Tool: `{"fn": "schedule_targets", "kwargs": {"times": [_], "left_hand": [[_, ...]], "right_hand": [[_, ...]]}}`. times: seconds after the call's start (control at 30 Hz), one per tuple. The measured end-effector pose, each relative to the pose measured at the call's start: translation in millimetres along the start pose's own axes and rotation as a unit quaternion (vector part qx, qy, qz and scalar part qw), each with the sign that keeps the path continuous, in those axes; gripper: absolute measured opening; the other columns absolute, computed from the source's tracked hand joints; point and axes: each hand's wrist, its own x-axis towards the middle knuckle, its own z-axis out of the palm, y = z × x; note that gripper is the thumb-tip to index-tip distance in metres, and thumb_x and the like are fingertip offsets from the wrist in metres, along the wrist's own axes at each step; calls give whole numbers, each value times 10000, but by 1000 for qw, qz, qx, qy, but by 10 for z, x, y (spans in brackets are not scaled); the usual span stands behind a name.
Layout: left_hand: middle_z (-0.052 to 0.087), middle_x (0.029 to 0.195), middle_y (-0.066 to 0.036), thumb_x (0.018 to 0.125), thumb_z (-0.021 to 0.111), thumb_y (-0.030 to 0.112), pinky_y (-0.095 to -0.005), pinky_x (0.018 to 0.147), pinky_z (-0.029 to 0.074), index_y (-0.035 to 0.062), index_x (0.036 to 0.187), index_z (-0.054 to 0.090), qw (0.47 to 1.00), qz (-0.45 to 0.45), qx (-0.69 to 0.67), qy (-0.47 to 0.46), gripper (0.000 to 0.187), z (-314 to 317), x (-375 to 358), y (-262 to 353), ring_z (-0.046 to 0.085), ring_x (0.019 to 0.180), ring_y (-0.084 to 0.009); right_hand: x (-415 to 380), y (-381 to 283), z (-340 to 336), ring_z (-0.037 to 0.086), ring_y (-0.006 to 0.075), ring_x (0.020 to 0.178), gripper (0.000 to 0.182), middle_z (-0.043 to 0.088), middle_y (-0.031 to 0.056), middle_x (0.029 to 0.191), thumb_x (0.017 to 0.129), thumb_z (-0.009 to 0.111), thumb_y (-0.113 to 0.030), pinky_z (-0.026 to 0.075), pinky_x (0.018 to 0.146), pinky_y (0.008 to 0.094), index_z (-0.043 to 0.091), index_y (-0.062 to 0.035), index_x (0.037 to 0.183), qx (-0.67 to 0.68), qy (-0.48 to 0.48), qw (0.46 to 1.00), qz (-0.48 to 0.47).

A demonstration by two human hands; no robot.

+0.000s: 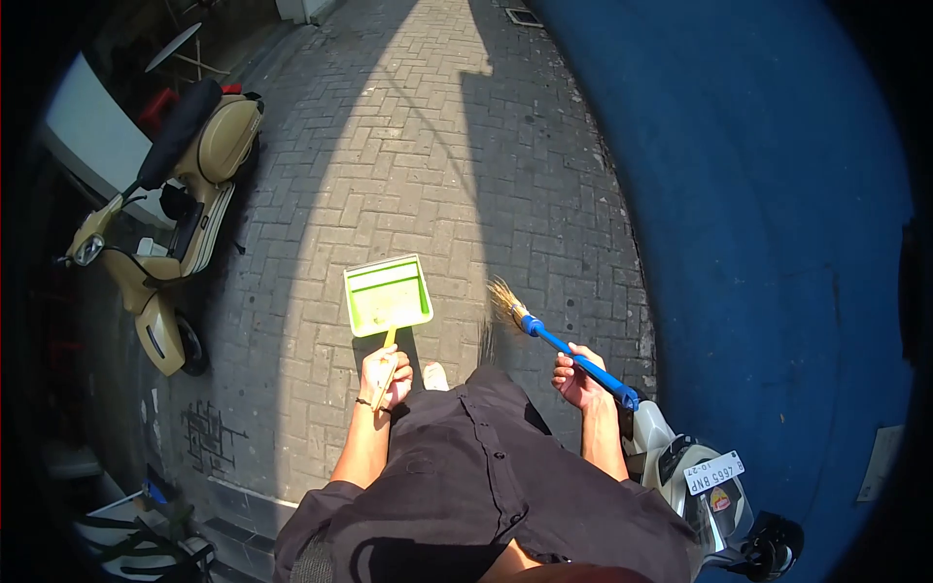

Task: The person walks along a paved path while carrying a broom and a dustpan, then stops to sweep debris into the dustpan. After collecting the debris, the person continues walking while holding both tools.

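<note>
My left hand (387,379) is wrapped round the handle of a bright green dustpan (389,296), whose wide pan points away from me over the sunlit bricks. A few small bits show inside the pan near its handle end. In my right hand (583,377) is a short broom (569,352) with a blue handle; its straw bristles point forward and left, over the shaded paving. The pan and the bristles are apart from each other.
Brick paving (418,175) runs ahead, part sunlit, part shaded. A beige scooter (185,214) stands at left, and a white motorbike (680,466) is close on my right. A blue wall (758,243) borders the right side. A round table (175,47) stands far left.
</note>
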Motion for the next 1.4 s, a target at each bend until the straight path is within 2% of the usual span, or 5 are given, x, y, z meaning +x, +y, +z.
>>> {"fn": "schedule_targets", "kwargs": {"times": [0.5,0.9,1.07,1.13,1.4], "left_hand": [[373,515,0,838,472,20,-195,373,278,55,661,376,979,98,-178,21,204,3148,3303,2839,344,397,-73],[403,507,-8,835,485,41,-229,395,283,83,631,401,953,248,-90,150,225,4306,6090,4457,328,386,-112],[452,539,31,819,461,-14,-235,524,515,53,769,443,922,279,-59,263,85,4836,7770,5268,466,411,-75],[444,550,9,810,447,-32,-234,524,524,47,769,444,921,281,118,243,89,5353,8441,5667,462,409,-79],[369,536,-11,829,457,12,-212,429,302,31,669,407,946,213,-102,224,169,8254,10323,7108,367,422,-99]], "right_hand": [[3783,-2955,2499,455,118,535,200,467,20,595,801,507,-178,385,557,283,471,-39,662,96,27,995,21],[5829,-5352,4112,487,152,570,226,500,42,659,768,500,-155,417,595,330,538,48,860,6,79,996,40],[7186,-6522,4832,491,156,572,245,512,45,667,773,494,-162,417,597,332,533,57,877,20,95,995,18],[7807,-6941,5329,488,144,564,206,508,36,649,778,501,-164,414,582,319,530,34,825,34,116,993,-4],[9287,-8342,7082,500,136,528,134,517,30,608,772,515,-146,438,546,309,496,-34,701,49,165,984,-39]]}}
